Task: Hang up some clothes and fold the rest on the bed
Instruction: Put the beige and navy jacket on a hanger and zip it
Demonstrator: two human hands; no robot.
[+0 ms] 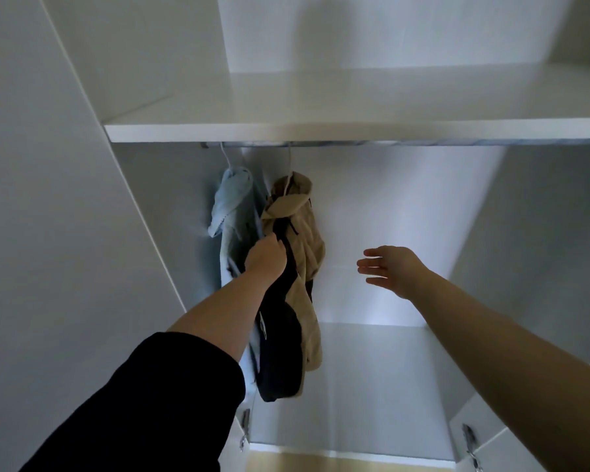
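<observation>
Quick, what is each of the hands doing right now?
Left hand: closed, gripping the hanging tan and black jacket.
Right hand: open, holding nothing.

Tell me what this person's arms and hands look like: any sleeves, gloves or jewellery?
The left arm wears a black sleeve, pushed up so the forearm is bare. The right arm shows no sleeve in view. Both the left hand and the right hand are bare: no gloves, rings or watch visible.
</observation>
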